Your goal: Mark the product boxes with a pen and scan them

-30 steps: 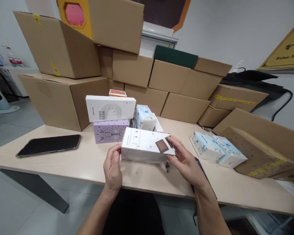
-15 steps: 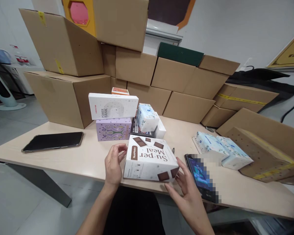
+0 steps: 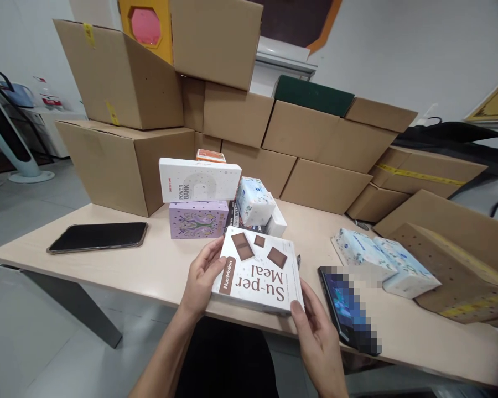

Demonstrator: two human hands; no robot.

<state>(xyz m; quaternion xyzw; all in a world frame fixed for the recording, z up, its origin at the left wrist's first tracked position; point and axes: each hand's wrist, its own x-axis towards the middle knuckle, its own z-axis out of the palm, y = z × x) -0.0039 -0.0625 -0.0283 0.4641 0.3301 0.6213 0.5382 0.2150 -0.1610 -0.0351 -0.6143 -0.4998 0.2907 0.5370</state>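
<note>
Between my two hands is a white "Su-per Meal" box (image 3: 255,273) with brown chocolate squares printed on it, its lettering upside down to me. My left hand (image 3: 203,273) grips its left edge, thumb on the top face. On the near right corner, my right hand (image 3: 317,326) closes with its thumb over the edge and fingers along the side. Just behind stand a purple patterned box (image 3: 198,220), a white power bank box (image 3: 199,182) on top of it, and a blue-and-white tissue pack (image 3: 255,202) leaning over a dark box.
A black phone (image 3: 97,236) lies at the left of the table. To the right are a second, partly pixelated phone (image 3: 344,309), two tissue packs (image 3: 367,254) and an open cardboard box (image 3: 460,271). Stacked cartons (image 3: 244,119) line the back.
The Su-per Meal box has tilted so its top face turns more toward me. Both hands have closed on it, thumbs now on its top. The camera view has shifted slightly.
</note>
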